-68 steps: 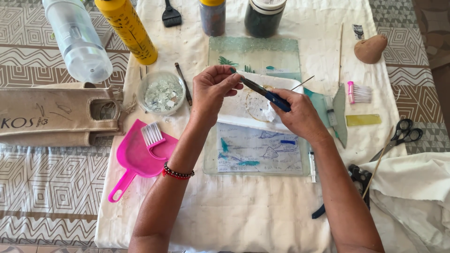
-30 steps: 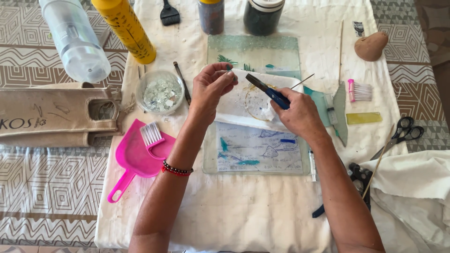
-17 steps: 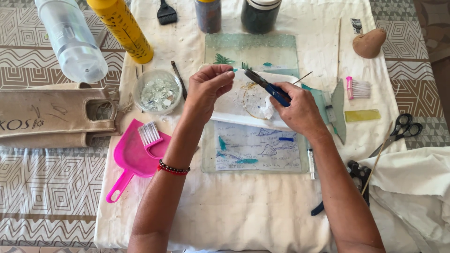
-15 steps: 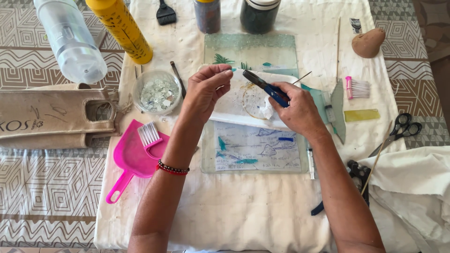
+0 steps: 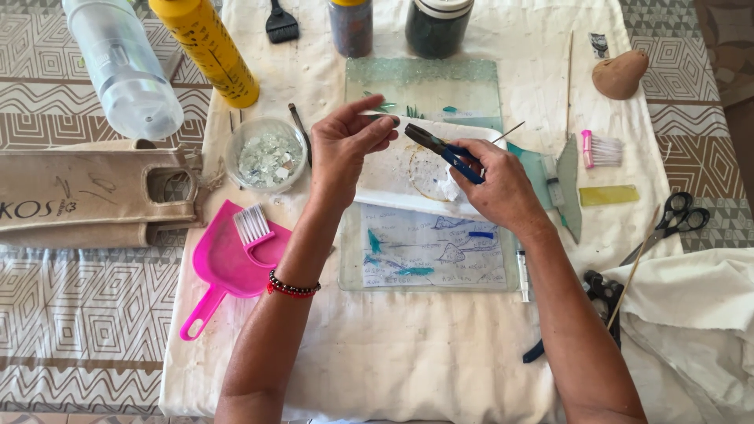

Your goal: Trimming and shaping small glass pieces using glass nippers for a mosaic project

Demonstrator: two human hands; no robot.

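Currently we're pinching a thin, brittle glass sliver (image 5: pixel 382 118) by its edges in the left hand (image 5: pixel 345 149), right hand (image 5: pixel 496 184) gripping blue-handled pliers (image 5: pixel 441 149).

Yellow labelled bottle (image 5: pixel 206 49) top left, beige printed bag (image 5: pixel 86 192), perhaps jute

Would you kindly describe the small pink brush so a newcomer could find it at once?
On the white cloth, look right of the right hand, beside the yellow strip. The small pink brush lies there alone, whereas the other brush rests in the pink dustpan.
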